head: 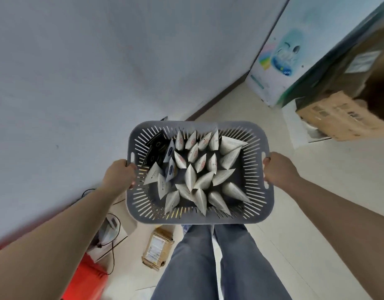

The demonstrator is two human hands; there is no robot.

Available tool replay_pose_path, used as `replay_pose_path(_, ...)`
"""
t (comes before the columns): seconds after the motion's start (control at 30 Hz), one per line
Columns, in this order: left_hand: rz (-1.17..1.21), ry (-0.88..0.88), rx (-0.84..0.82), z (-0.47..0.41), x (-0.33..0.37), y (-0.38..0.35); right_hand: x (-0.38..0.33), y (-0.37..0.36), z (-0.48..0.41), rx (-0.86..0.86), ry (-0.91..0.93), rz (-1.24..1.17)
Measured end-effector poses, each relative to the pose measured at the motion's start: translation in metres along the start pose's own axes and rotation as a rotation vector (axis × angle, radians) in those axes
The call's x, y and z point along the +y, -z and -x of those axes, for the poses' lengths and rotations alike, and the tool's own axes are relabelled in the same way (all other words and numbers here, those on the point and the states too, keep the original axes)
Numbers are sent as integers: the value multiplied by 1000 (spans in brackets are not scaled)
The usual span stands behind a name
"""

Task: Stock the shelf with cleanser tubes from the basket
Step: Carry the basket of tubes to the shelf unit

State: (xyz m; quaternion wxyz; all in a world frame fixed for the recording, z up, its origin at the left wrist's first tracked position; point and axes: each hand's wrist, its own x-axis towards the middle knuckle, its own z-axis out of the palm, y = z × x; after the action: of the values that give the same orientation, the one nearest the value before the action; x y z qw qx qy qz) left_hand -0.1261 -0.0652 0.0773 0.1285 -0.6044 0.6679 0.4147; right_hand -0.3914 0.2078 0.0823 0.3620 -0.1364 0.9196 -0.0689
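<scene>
A grey slotted plastic basket [257,204] hangs level in front of me, above my legs. Inside stand several white cleanser tubes [190,176], crimped ends up, plus a few black tubes [155,149] at the far left corner. My left hand [119,173] grips the basket's left handle. Around the right handle my right hand [278,168] is curled. No shelf shows in this view.
A white wall [89,72] fills the left and top. Cardboard boxes [342,116] and a printed white carton [280,59] stand at the far right. On the pale floor lie a small parcel [157,249], a red object [87,278] and a cabled device [108,231].
</scene>
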Motion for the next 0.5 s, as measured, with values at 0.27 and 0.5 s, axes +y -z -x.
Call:
replay_pose_path(0.27, -125, -208, -58, 62, 113, -42, 107, 57, 38, 60, -197, -261)
replay_pose_path(0.5, -246, -350, -107, 136, 202, -113, 225, 111, 73, 99, -313, -452)
